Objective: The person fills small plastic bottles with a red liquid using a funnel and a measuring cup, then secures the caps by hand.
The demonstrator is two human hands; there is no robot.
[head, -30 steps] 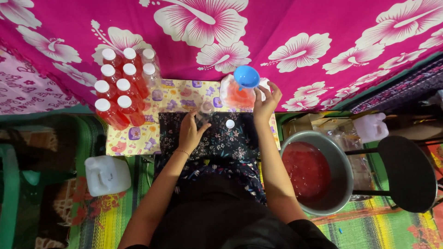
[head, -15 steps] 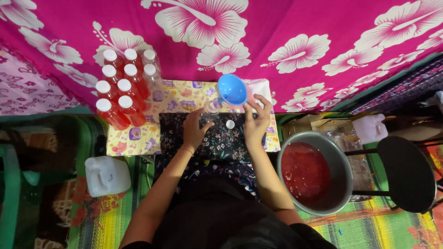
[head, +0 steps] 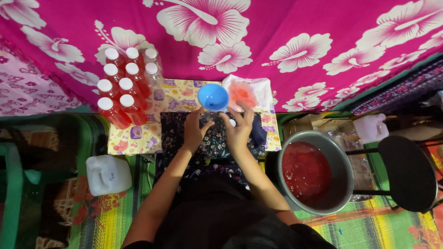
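Bright even light on the pink cloth, dim floor edges, slight wide-angle bending, hands softly blurred

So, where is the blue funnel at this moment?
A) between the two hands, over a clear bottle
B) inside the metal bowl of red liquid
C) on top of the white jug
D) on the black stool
A: the blue funnel sits just above the left hand and right hand, which flank a clear bottle beneath it.

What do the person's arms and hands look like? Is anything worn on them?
Both forearms are bare, with no sleeves showing. The left hand has a thin bracelet at the wrist. The right hand shows no ring or glove. Dark clothing covers the body below.
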